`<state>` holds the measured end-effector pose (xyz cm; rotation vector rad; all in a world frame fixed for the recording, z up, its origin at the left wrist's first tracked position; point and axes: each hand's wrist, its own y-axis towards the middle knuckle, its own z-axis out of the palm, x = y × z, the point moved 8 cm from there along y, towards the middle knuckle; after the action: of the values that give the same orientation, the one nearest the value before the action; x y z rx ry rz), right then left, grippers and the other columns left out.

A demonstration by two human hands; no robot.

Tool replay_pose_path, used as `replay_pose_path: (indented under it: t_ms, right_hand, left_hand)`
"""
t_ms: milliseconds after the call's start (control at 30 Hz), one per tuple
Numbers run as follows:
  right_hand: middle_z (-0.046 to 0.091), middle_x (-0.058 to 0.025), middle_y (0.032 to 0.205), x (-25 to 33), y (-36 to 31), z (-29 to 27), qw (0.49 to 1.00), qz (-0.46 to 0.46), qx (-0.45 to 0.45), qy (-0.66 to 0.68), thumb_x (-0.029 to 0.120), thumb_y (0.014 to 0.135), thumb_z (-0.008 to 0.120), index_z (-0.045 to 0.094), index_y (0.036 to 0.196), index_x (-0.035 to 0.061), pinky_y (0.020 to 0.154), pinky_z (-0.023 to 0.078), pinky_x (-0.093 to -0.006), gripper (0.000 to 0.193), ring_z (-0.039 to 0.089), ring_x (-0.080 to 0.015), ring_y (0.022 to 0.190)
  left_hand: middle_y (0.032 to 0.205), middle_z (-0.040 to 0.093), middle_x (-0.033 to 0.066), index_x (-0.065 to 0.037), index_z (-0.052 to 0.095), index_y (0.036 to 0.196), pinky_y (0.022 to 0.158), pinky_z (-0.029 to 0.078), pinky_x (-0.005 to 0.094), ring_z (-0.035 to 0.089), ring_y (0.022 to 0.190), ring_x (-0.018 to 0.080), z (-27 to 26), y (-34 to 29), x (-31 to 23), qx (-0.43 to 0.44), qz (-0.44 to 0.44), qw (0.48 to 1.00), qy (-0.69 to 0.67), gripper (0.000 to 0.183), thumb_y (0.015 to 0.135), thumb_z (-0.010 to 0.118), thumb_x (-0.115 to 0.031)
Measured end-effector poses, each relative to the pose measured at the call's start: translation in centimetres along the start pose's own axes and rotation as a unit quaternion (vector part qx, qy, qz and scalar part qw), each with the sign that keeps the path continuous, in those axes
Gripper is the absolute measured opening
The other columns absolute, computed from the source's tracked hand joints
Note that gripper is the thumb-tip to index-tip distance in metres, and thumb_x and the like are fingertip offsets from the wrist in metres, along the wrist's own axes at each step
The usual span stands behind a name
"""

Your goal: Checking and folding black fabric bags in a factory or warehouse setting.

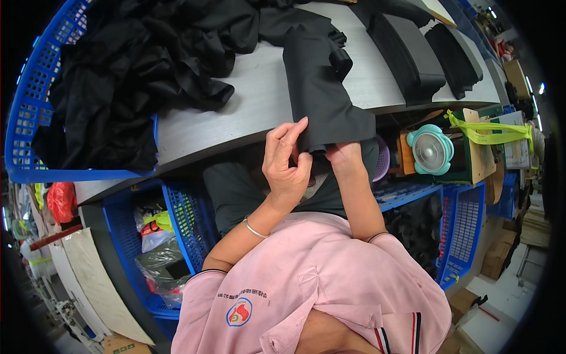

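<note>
A black fabric piece (318, 88) runs from the table over its near edge toward my lap, its lower end folded or rolled. My left hand (284, 165) is at its left lower corner. Thumb and forefinger look closed on the edge there, while the other fingers are raised and bent, their tips near the cloth. From below, my right hand (344, 154) reaches into the right part of the same end. The cloth covers its fingers, and the hand holds that end up off the table.
A heap of black fabric (135, 76) spills from a blue crate (29, 118) on the left. Stacked black pieces (407, 56) lie at the far right. Beside my lap stand blue baskets (191, 224); a turquoise fan (430, 150) and a purple basket (382, 158) are on the right.
</note>
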<state>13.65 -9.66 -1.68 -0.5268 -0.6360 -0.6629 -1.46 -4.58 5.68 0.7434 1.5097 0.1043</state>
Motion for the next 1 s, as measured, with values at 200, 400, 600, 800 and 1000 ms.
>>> replay_pose_path:
  t_ms: [200, 400, 600, 800, 1000]
  right_hand:
    - [0.063, -0.0112, 0.122, -0.7, 0.0, -0.6, 0.999, -0.012, -0.033, 0.003, 0.027, 0.098, 0.057, 0.054, 0.132, 0.0033, 0.093, 0.055, -0.0405, 0.041, 0.063, -0.0247, 0.107]
    - [0.062, -0.0112, 0.122, -1.5, 0.4, -1.6, 1.000, -0.009, -0.020, 0.016, 0.030, 0.099, 0.055, 0.054, 0.131, 0.0042, 0.093, 0.055, -0.0412, 0.041, 0.063, -0.0254, 0.107]
    - [0.062, -0.0115, 0.123, -1.8, -0.1, -1.1, 0.998, -0.010, -0.069, 0.007, 0.031, 0.100, 0.054, 0.053, 0.132, 0.0043, 0.094, 0.054, -0.0409, 0.041, 0.062, -0.0257, 0.108]
    - [0.057, -0.0125, 0.131, -2.4, 0.6, -1.3, 0.997, -0.065, -0.016, -0.039, 0.028, 0.102, 0.053, 0.050, 0.135, 0.0037, 0.099, 0.051, -0.0415, 0.041, 0.058, -0.0262, 0.117]
    - [0.055, -0.0108, 0.135, -3.1, 0.8, -1.7, 0.753, -0.318, 0.133, -0.561, 0.022, 0.102, 0.053, 0.048, 0.136, -0.0004, 0.107, 0.044, -0.0361, 0.041, 0.051, -0.0250, 0.126]
  left_hand:
    - [0.111, 0.059, 0.0068, -0.009, 0.068, 0.124, 0.058, 0.046, 0.0249, 0.053, 0.071, 0.0115, -0.1, -0.2, 0.2, 0.005, 0.004, 1.000, -0.004, 0.065, 0.065, 0.055, 0.016]
    - [0.110, 0.057, 0.0054, -0.006, 0.067, 0.126, 0.063, 0.045, 0.0218, 0.050, 0.076, 0.0088, -0.2, -0.4, 0.4, 0.013, 0.004, 1.000, -0.007, 0.065, 0.066, 0.057, 0.017]
    - [0.112, 0.057, 0.0064, -0.005, 0.066, 0.128, 0.063, 0.046, 0.0218, 0.052, 0.079, 0.0091, -0.6, -0.9, 1.3, 0.016, 0.008, 1.000, -0.014, 0.065, 0.068, 0.057, 0.018]
    - [0.115, 0.058, 0.0076, -0.004, 0.065, 0.130, 0.067, 0.047, 0.0213, 0.053, 0.080, 0.0099, -1.6, -0.6, 1.5, 0.019, -0.017, 0.998, -0.055, 0.056, 0.077, 0.059, 0.013]
    - [0.094, 0.065, 0.0048, -0.005, 0.069, 0.124, 0.065, 0.045, 0.0204, 0.054, 0.075, 0.0088, -3.2, -0.5, 4.3, -0.029, 0.007, 0.998, 0.059, 0.043, 0.086, 0.054, 0.008]
